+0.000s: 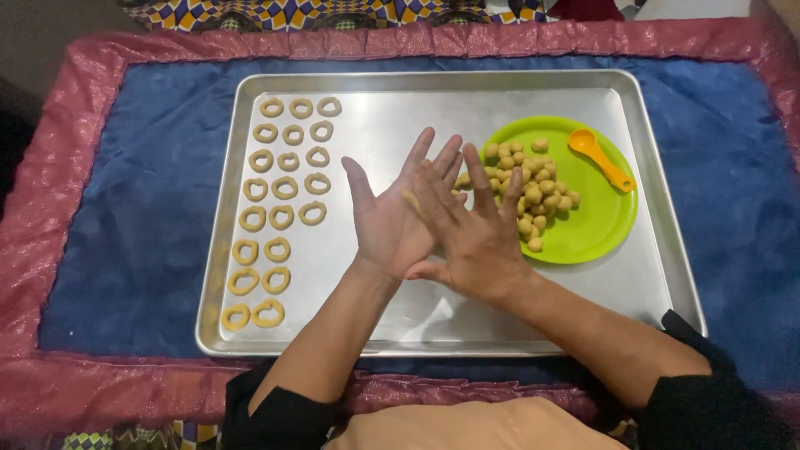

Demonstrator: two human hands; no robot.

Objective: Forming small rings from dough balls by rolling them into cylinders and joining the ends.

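Note:
My left hand (387,218) lies palm up above the middle of the metal baking tray (433,321). My right hand (477,236) lies flat across it, palm down, fingers spread. A small piece of tan dough (412,202) shows between the two palms at the edge of my right fingers. Several ring-shaped dough pieces (282,189) lie in three columns on the tray's left part. At the tray's right a green plate (602,227) holds a heap of small dough balls (537,193) and an orange measuring spoon (600,158).
The tray rests on a blue cloth (142,217) with a crinkled pink border (50,208). A patterned fabric (333,12) lies beyond the far edge. My black sleeves reach in from the near side.

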